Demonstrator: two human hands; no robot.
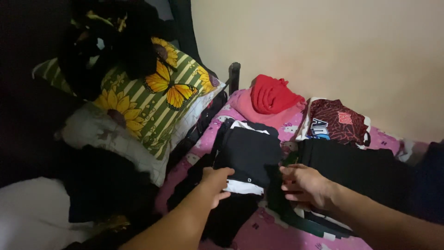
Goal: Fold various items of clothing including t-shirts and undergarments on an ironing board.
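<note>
Two hands on folded dark clothes on a pink bed.

The left hand (216, 183) rests flat, grip apart, on a folded black garment (249, 155); the right hand (303, 184), fingers loosely spread, touches a dark green garment (282, 203) beside a sunflower pillow (152, 102).

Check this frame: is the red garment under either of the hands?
No, the red garment lies bunched at the far end of the bed by the wall, while both hands rest on dark folded clothes.
</note>
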